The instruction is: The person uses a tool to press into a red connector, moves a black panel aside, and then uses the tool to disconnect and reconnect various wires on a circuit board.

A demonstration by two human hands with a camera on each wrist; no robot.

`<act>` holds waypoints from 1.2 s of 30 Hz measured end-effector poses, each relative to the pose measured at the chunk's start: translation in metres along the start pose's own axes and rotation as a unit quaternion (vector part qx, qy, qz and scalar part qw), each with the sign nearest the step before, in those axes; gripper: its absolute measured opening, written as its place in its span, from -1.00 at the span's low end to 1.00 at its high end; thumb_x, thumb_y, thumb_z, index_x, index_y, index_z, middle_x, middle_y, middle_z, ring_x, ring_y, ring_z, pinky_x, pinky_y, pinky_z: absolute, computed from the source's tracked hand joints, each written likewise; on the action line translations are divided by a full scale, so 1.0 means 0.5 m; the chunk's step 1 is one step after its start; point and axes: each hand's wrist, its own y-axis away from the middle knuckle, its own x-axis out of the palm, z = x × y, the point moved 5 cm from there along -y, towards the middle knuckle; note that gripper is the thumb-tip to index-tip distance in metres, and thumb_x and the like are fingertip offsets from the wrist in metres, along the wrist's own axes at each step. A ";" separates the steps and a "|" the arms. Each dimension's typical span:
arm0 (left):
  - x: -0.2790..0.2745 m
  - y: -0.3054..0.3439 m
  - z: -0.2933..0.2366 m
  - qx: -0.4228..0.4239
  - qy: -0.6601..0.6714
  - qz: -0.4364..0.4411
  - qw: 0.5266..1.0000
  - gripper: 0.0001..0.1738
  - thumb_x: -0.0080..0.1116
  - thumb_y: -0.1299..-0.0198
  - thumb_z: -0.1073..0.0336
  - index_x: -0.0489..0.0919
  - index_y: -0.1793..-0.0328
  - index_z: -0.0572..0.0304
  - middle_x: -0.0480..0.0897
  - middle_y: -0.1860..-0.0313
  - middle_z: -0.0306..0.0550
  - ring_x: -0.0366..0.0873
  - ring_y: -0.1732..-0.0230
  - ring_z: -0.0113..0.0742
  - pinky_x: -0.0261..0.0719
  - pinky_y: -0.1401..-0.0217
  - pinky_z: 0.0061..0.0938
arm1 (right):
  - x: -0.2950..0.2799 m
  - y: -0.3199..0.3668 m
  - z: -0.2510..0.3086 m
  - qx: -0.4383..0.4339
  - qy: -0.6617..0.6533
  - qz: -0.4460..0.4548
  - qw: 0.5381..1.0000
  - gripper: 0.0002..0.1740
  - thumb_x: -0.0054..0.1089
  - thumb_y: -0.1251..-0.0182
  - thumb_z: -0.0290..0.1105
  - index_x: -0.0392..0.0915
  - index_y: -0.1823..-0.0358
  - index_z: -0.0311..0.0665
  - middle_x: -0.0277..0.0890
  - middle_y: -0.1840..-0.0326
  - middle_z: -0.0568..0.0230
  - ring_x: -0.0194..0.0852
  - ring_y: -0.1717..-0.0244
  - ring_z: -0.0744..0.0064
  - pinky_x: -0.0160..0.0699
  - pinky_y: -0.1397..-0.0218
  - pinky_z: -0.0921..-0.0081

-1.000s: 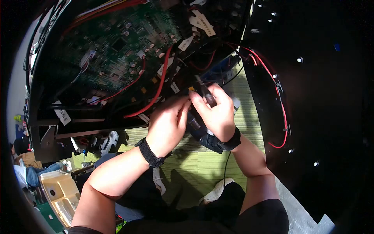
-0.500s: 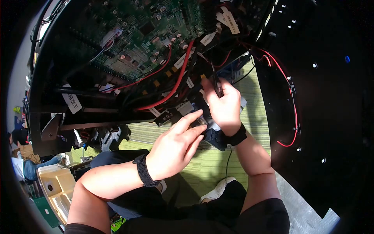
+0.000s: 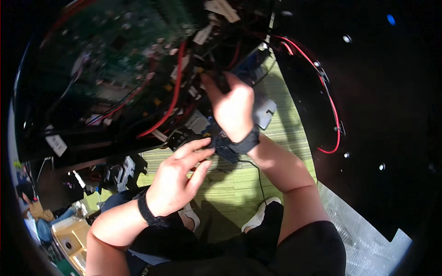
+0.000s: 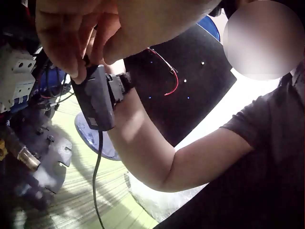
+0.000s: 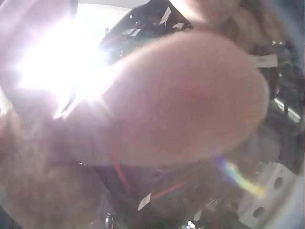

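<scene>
In the head view my right hand point(image 3: 234, 108) grips a slim dark-handled tool point(image 3: 222, 82) among the cables of an open black machine cabinet; shadow and blur hide its tip. Lower left, my left hand point(image 3: 172, 181) has its fingers loosely extended beside a black wrist-camera box point(image 3: 226, 152) strapped under my right wrist. From the left wrist view, the left fingers point(image 4: 71, 52) overlap the top of that box, and its cord hangs down. A large, blurred part of the right hand point(image 5: 190, 100) fills the right wrist view.
A green circuit board point(image 3: 115, 50) and a thick red cable point(image 3: 175, 92) lie inside the cabinet. To the right stands a black panel point(image 3: 368, 115) with a red wire point(image 3: 334, 103). Striped green carpet point(image 3: 230, 184) is below, and white circuit breakers point(image 4: 19, 76) are at the left.
The left hand has drawn away from the right hand's fingertips, down to beside the wrist-camera box. The right hand keeps its grip on the tool among the cables, while the head view has shifted.
</scene>
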 end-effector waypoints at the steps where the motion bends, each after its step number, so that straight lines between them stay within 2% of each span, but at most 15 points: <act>1: -0.002 0.002 0.000 -0.009 0.003 0.008 1.000 -0.76 0.17 -0.29 0.41 0.64 -0.04 0.35 0.58 -0.20 0.16 0.68 0.00 0.01 0.63 -0.03 -0.35 | 0.003 -0.001 -0.012 -0.007 0.005 -0.004 1.000 -0.78 0.31 -0.27 -0.37 0.63 0.23 -0.42 0.62 0.36 -0.21 0.68 0.31 -0.09 0.58 0.29 0.29; 3: -0.003 0.003 -0.003 0.000 -0.001 0.003 1.000 -0.79 0.17 -0.28 0.43 0.66 0.00 0.33 0.59 -0.20 0.13 0.70 0.09 -0.03 0.64 0.04 -0.39 | 0.006 -0.004 -0.018 -0.024 -0.024 -0.015 0.999 -0.79 0.31 -0.25 -0.39 0.62 0.25 -0.43 0.61 0.35 -0.22 0.67 0.29 -0.13 0.58 0.28 0.29; 4: -0.002 0.005 -0.003 -0.001 -0.010 0.008 1.000 -0.80 0.18 -0.27 0.44 0.66 0.01 0.33 0.59 -0.21 0.13 0.70 0.11 -0.06 0.64 0.04 -0.39 | 0.007 -0.005 -0.021 -0.047 0.001 -0.019 0.999 -0.79 0.34 -0.26 -0.44 0.66 0.13 -0.39 0.72 0.33 0.09 0.63 0.38 0.57 0.56 0.28 0.57; 7: 0.000 0.004 -0.008 -0.018 -0.020 0.016 0.999 -0.80 0.20 -0.26 0.45 0.67 0.02 0.32 0.58 -0.22 0.14 0.70 0.13 -0.11 0.64 0.04 -0.41 | 0.007 -0.006 -0.018 -0.072 -0.012 -0.034 0.997 -0.74 0.35 -0.24 -0.44 0.64 0.08 -0.42 0.70 0.32 -0.01 0.69 0.35 0.41 0.60 0.26 0.51; 12: -0.005 -0.002 -0.009 -0.043 -0.015 0.015 0.999 -0.80 0.21 -0.25 0.46 0.68 0.02 0.32 0.58 -0.22 0.15 0.70 0.18 -0.16 0.64 0.05 -0.41 | 0.014 -0.014 -0.018 -0.090 0.007 -0.034 0.995 -0.72 0.35 -0.22 -0.44 0.62 0.09 -0.48 0.68 0.33 -0.08 0.72 0.35 0.29 0.61 0.30 0.46; 14: -0.005 -0.002 -0.007 -0.076 0.008 0.012 0.997 -0.82 0.19 -0.25 0.47 0.68 0.05 0.34 0.59 -0.22 0.18 0.62 -0.14 -0.06 0.55 -0.18 -0.35 | 0.015 -0.016 -0.018 -0.092 0.007 -0.032 0.995 -0.72 0.34 -0.21 -0.43 0.62 0.12 -0.49 0.66 0.38 -0.11 0.73 0.37 0.24 0.61 0.33 0.43; 15: -0.003 -0.003 -0.004 -0.076 0.008 0.013 0.997 -0.82 0.19 -0.25 0.47 0.68 0.05 0.34 0.59 -0.22 0.18 0.62 -0.14 -0.06 0.55 -0.18 -0.35 | 0.015 -0.016 -0.015 -0.091 0.007 -0.033 0.995 -0.72 0.34 -0.21 -0.43 0.62 0.12 -0.49 0.66 0.38 -0.11 0.73 0.37 0.24 0.61 0.33 0.43; 17: -0.005 -0.003 -0.003 -0.027 -0.031 0.003 0.999 -0.83 0.18 -0.26 0.47 0.69 0.07 0.34 0.58 -0.23 0.21 0.64 -0.10 -0.08 0.56 -0.14 -0.36 | 0.015 -0.018 -0.011 -0.065 -0.007 -0.037 0.997 -0.82 0.31 -0.12 -0.44 0.62 0.30 -0.42 0.59 0.39 -0.22 0.61 0.30 -0.22 0.60 0.28 0.14; 20: -0.006 -0.001 0.004 -0.052 -0.013 -0.001 0.999 -0.84 0.22 -0.24 0.44 0.70 0.09 0.31 0.57 -0.23 0.20 0.63 -0.11 -0.01 0.57 -0.13 -0.32 | 0.021 -0.022 -0.018 -0.062 0.004 -0.030 0.998 -0.80 0.31 -0.12 -0.42 0.62 0.29 -0.42 0.59 0.39 -0.22 0.62 0.31 -0.21 0.60 0.29 0.14; 24: -0.009 -0.003 0.003 -0.059 -0.002 -0.001 0.998 -0.84 0.22 -0.24 0.44 0.70 0.10 0.32 0.56 -0.24 0.21 0.64 -0.09 -0.02 0.57 -0.13 -0.33 | 0.022 -0.027 -0.015 -0.049 -0.007 -0.016 0.999 -0.81 0.30 -0.11 -0.41 0.61 0.33 -0.41 0.59 0.41 -0.21 0.61 0.32 -0.22 0.59 0.30 0.14; 26: -0.009 -0.004 0.001 -0.041 -0.012 0.003 0.999 -0.86 0.19 -0.26 0.45 0.70 0.13 0.32 0.55 -0.25 0.24 0.66 -0.04 -0.18 0.58 -0.06 -0.41 | 0.017 -0.029 -0.006 -0.072 0.027 -0.023 0.997 -0.79 0.33 -0.20 -0.41 0.62 0.34 -0.47 0.57 0.53 -0.15 0.69 0.47 0.06 0.52 0.46 0.33; 27: -0.009 -0.004 0.000 -0.042 -0.012 0.003 0.999 -0.86 0.19 -0.26 0.45 0.70 0.13 0.32 0.55 -0.25 0.24 0.66 -0.04 -0.18 0.58 -0.06 -0.41 | 0.018 -0.030 -0.004 -0.072 0.027 -0.023 0.997 -0.79 0.33 -0.20 -0.41 0.62 0.34 -0.47 0.57 0.53 -0.15 0.69 0.47 0.06 0.52 0.46 0.33; 29: -0.009 -0.002 0.001 -0.054 -0.008 -0.002 0.999 -0.87 0.20 -0.25 0.44 0.70 0.15 0.31 0.55 -0.26 0.25 0.65 -0.05 -0.15 0.57 -0.07 -0.39 | 0.018 -0.030 -0.007 -0.032 0.023 -0.019 0.999 -0.82 0.31 -0.10 -0.41 0.59 0.36 -0.40 0.58 0.43 -0.22 0.61 0.34 -0.22 0.58 0.32 0.12; 36: -0.018 -0.002 0.002 -0.026 -0.036 -0.005 0.999 -0.87 0.23 -0.23 0.45 0.70 0.15 0.32 0.52 -0.27 0.27 0.60 -0.12 0.01 0.56 -0.12 -0.31 | 0.025 -0.033 -0.003 -0.030 0.014 -0.032 0.999 -0.82 0.31 -0.11 -0.41 0.60 0.34 -0.40 0.58 0.41 -0.22 0.61 0.31 -0.21 0.58 0.31 0.13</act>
